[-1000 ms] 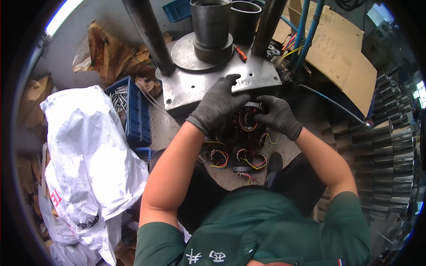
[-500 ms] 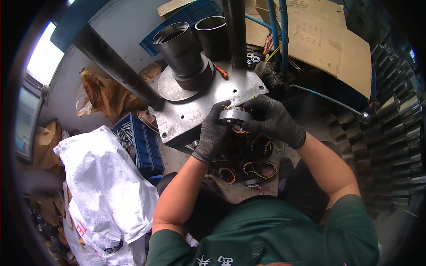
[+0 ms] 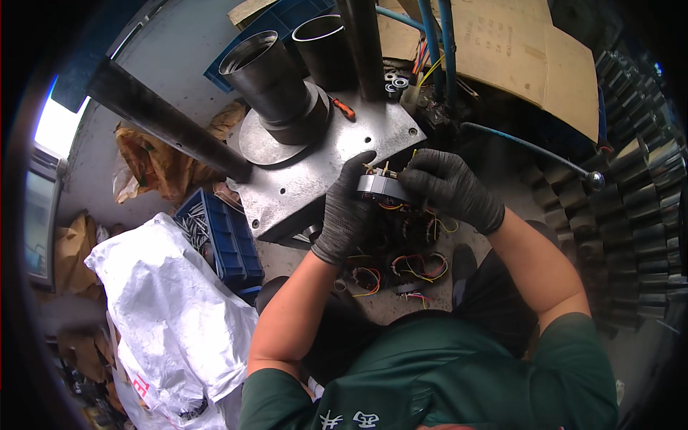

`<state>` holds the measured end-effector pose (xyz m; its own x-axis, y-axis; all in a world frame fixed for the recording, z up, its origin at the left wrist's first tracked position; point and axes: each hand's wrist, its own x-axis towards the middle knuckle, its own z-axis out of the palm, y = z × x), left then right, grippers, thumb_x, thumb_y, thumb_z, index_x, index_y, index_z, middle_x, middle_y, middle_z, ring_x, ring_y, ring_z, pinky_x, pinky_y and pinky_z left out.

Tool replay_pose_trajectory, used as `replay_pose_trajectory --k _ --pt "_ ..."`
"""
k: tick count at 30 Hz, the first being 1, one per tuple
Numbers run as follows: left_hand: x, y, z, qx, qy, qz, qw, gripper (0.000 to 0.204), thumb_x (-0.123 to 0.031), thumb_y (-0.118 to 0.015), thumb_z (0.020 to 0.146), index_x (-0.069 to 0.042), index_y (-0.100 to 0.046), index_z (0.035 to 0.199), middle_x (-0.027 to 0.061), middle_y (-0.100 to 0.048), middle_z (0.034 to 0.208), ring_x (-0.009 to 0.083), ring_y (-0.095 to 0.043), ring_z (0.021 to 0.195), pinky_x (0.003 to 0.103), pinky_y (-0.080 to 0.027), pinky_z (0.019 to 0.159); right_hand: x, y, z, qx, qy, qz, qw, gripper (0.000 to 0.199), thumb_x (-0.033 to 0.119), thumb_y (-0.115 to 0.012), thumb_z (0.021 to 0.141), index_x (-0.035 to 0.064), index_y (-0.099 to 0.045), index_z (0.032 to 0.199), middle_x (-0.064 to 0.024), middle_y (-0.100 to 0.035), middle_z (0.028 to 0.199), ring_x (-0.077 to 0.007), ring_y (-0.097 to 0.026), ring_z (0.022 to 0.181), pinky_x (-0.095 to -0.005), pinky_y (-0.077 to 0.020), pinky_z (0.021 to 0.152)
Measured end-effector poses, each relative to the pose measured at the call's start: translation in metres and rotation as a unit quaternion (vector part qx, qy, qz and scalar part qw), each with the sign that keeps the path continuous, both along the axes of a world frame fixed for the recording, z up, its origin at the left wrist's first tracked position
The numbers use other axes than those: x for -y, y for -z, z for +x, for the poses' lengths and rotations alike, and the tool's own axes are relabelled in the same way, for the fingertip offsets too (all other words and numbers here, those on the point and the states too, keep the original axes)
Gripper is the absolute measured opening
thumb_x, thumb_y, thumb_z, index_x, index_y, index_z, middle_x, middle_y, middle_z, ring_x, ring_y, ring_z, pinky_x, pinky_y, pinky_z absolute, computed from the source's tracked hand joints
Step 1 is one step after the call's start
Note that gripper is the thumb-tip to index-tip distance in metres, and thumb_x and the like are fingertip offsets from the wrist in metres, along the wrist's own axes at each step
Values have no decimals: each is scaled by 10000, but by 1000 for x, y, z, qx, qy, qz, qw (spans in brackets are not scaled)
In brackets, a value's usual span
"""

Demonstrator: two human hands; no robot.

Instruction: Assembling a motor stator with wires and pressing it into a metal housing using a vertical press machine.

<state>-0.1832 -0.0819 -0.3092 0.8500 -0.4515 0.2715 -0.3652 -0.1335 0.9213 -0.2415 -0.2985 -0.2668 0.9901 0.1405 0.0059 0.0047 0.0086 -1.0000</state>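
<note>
— Stator core [image 3: 383, 188], small and grey, sits between both gloved hands just at the near edge of the steel press plate [image 3: 301, 190]. Where would you grip it?

— By the laminated metal ring, as it is gripped now. The left hand [image 3: 349, 211] wraps it from the left, fingers clenched around its side; the right hand [image 3: 448, 185] pinches it from the right, fingers closed on its rim.

— Heavy?

— I'd judge it dense for its size, being stacked steel with copper windings. The body looks stiff, and the gloves should keep it from slipping.

— And the fragile part?

— Those little terminals sticking up on top, and the thin coloured leads trailing below. I'd keep pressure off both.

— What lies under the hands?

— More wound stators with red, yellow and black wires [image 3: 419, 265], heaped on the worktop near the person's lap. A blue crate [image 3: 233, 240] stands left of the plate, beside a white sack [image 3: 172, 315]. Two dark steel sleeves [image 3: 269, 79] rise from the plate farther back.
</note>
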Motion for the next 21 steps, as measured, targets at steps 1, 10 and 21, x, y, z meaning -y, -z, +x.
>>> replay_pose_trajectory --k 1,10,21 --pt "1 -2 -1 -1 1 1 1000 517 34 -646 930 -77 -546 1425 135 -729 1137 191 -700 1057 353 -566 917 1 4 0 22 9 -3 1000 151 186 -705 1015 39 -703 983 17 -659 811 -53 -609 749 -247 -507 651" --pt "2 -1 -2 -37 -10 -11 999 602 79 -676 854 -107 -569 1416 26 -655 1055 101 -627 941 282 -548 837 4 -1 0 43 26 -10 999 198 218 -690 1022 24 -727 1034 0 -690 866 -69 -628 797 -269 -528 710" --pt "2 15 -1 -48 -10 21 999 603 45 -713 880 -101 -549 1441 56 -664 1138 119 -649 1019 290 -559 886 -4 7 -1 241 69 -224 942 192 209 -699 965 18 -713 984 -170 -678 838 -300 -700 773 -408 -550 711"
